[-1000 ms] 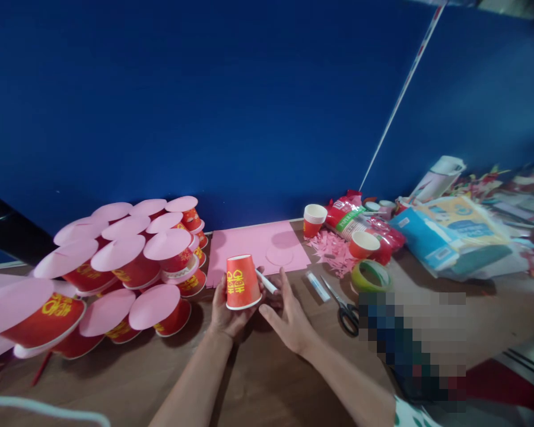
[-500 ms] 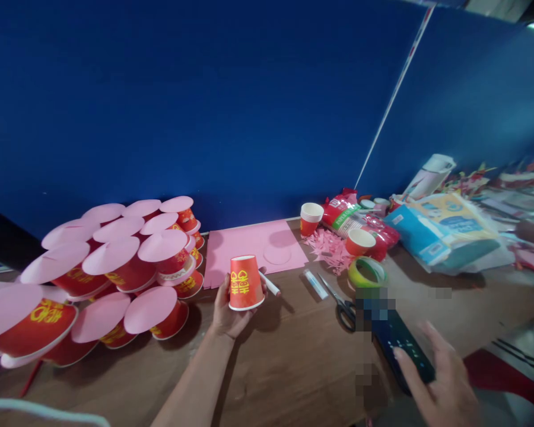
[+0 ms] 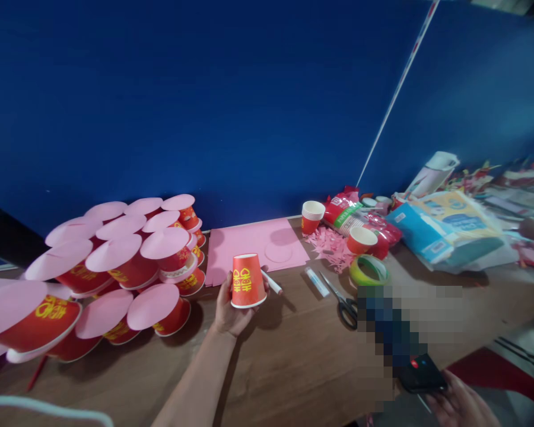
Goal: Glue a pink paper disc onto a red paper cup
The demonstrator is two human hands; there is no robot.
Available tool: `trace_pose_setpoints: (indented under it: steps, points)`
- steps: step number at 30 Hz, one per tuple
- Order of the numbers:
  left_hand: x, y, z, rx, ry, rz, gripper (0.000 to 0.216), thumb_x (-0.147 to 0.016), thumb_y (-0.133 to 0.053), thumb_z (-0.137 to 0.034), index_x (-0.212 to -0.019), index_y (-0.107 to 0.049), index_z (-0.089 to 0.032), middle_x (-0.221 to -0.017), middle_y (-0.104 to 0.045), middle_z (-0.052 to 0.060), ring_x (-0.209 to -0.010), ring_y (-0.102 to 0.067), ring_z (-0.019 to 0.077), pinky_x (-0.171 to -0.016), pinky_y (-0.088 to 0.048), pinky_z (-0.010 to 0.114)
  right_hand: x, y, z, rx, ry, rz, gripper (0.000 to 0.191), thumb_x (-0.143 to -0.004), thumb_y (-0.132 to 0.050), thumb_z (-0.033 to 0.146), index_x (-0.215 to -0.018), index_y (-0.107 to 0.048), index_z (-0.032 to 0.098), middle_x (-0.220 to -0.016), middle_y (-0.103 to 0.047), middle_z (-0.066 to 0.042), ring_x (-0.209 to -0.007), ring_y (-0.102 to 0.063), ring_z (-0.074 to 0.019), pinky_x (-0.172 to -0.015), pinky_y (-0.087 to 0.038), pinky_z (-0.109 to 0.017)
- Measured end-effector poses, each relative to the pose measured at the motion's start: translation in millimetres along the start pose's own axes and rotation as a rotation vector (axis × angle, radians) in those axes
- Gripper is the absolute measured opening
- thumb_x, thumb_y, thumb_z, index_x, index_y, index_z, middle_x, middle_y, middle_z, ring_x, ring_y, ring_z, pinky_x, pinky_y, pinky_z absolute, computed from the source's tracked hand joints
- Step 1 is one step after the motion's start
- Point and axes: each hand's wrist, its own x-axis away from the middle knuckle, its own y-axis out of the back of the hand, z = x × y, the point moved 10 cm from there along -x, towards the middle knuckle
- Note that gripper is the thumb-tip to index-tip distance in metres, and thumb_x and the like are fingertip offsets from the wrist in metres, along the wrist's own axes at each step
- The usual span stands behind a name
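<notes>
My left hand [image 3: 231, 314] grips an upside-down red paper cup [image 3: 248, 280] with yellow characters, held just above the wooden table [image 3: 293, 362]. A white marker [image 3: 271, 282] lies right behind the cup. My right hand [image 3: 460, 406] is at the bottom right edge, its fingers curled around a dark phone [image 3: 420, 372] that is partly pixelated. A pink paper sheet [image 3: 256, 246] with a cut circle lies behind the cup.
A pile of red cups with pink paper discs [image 3: 115, 267] fills the left. Scissors [image 3: 342, 299], a glue stick [image 3: 315, 281], a green tape roll [image 3: 367, 271], more cups [image 3: 314, 216], pink scraps [image 3: 331, 242] and packages [image 3: 449, 231] lie right. A blue wall stands behind.
My right hand left the marker beside the cup, swept to the lower right and took hold of the phone. The left hand kept the cup nearly still.
</notes>
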Motion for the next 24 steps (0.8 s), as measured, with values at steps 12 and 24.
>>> trace_pose_setpoints:
  steps: [12, 24]
  points:
    - [0, -2, 2, -0.028, 0.014, -0.001, 0.056, -0.086, -0.049, -0.049, -0.121, -0.057, -0.005, -0.100, -0.070, 0.017, -0.085, -0.069, 0.0244, -0.086, -0.053, 0.040, 12, -4, 10, 0.046, 0.022, -0.038, 0.028, -0.071, -0.060, 0.047, -0.088, -0.052, 0.027, -0.075, -0.060, -0.006, -0.055, -0.060, -0.0235, -0.050, -0.050, -0.037]
    - [0, -2, 1, -0.010, 0.010, 0.025, 0.056, -0.086, -0.049, -0.048, -0.121, -0.057, -0.004, -0.103, -0.070, 0.018, -0.086, -0.069, 0.0250, -0.079, -0.056, 0.038, 60, -50, 90, 0.909, 0.847, -0.020, 0.094, -0.071, -0.047, 0.074, -0.135, -0.040, 0.006, -0.128, -0.051, -0.025, -0.115, -0.051, -0.0441, -0.094, -0.042, -0.060]
